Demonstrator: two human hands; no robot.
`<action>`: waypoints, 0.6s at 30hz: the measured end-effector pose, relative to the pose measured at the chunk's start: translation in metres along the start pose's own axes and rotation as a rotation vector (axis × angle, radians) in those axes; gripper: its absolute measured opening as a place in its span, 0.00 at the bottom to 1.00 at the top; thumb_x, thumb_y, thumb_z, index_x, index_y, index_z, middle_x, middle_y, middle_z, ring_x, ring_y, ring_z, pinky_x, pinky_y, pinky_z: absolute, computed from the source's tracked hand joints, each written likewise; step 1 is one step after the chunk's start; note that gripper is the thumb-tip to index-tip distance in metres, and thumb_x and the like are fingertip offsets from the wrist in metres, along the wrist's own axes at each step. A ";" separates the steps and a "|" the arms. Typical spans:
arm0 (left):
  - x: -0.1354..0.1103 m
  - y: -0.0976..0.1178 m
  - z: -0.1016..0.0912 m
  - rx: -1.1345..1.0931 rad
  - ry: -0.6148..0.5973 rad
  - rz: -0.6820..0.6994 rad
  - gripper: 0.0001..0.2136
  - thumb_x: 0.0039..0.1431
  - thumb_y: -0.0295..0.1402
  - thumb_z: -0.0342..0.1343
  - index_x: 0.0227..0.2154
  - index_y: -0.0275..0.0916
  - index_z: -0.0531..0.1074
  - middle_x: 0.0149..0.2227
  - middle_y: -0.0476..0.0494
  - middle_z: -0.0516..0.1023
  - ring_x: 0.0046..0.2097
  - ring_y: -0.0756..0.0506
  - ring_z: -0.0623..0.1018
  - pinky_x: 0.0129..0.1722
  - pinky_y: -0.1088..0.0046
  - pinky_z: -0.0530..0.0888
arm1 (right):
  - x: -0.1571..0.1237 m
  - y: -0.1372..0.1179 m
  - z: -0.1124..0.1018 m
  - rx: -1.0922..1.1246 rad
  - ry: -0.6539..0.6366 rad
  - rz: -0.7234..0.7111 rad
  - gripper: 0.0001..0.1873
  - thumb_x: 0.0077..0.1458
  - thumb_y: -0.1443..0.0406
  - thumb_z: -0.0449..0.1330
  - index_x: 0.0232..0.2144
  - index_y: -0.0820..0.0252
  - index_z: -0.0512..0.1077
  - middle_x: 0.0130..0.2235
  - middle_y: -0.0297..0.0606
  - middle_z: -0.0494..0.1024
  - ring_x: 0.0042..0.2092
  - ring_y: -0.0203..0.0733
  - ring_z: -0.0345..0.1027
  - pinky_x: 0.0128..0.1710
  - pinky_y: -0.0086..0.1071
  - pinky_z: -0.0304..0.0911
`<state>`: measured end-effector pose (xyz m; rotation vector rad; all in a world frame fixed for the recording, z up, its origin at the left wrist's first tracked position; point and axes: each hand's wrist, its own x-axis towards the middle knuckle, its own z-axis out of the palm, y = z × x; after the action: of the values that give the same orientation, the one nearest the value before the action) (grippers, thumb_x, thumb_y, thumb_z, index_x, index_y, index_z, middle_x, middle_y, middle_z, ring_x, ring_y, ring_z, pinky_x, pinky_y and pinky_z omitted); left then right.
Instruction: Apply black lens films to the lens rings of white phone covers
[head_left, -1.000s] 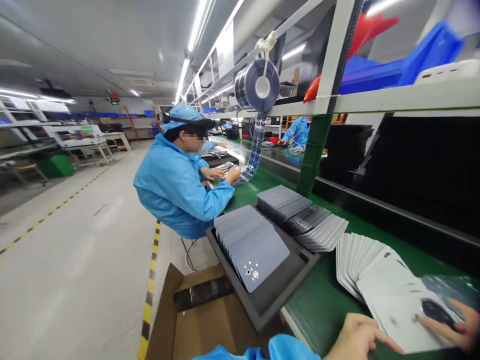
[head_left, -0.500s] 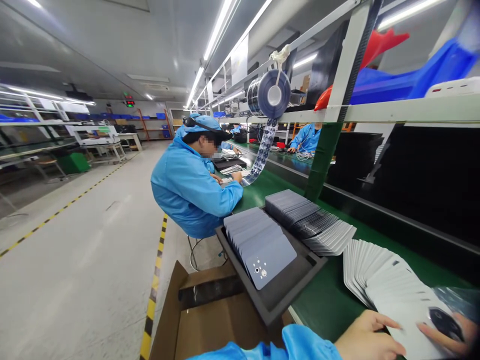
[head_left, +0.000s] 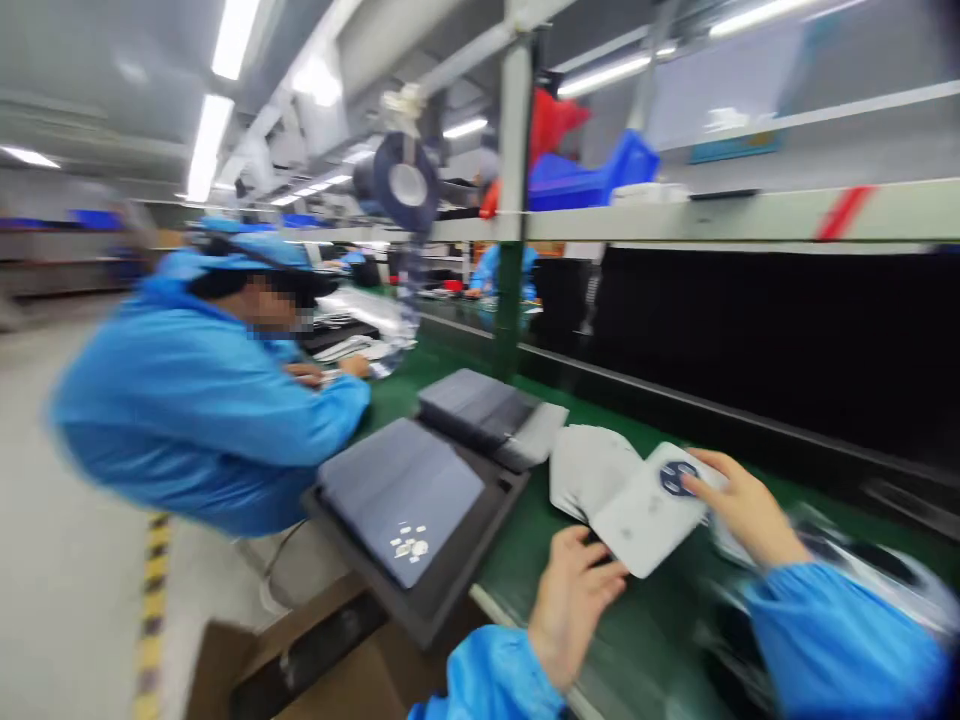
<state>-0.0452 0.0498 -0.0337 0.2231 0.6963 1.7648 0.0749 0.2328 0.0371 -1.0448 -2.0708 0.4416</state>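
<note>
right hand (head_left: 742,505): grasping card (head_left: 645,515)
left hand (head_left: 574,610): reaching its lower edge, blurred, cannot tell grip
step: separating card from stack (head_left: 592,470)
next: card needs setting down

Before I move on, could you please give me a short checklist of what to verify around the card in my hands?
1. Right hand on the white card: ok.
2. Left hand touching that card: cannot tell, the view is blurred.
3. Fanned white cards lying beside the held card: ok.
4. Grey cards lying in the dark tray: ok.
5. Co-worker's hands apart from my cards: ok.
6. Print on the held card sharp enough to check: not ok, blurred.
</note>
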 end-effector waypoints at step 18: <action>-0.063 -0.050 0.067 0.384 -0.465 -0.785 0.56 0.42 0.40 0.67 0.62 0.61 0.26 0.57 0.44 0.68 0.39 0.37 0.80 0.40 0.55 0.75 | -0.215 -0.037 -0.101 -0.351 0.378 -0.227 0.19 0.55 0.74 0.54 0.48 0.57 0.68 0.49 0.47 0.70 0.51 0.47 0.64 0.46 0.45 0.67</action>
<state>0.0480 0.0221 0.0047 0.5211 0.6505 0.7815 0.2125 0.0363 0.0231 -0.9839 -1.9254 -0.2290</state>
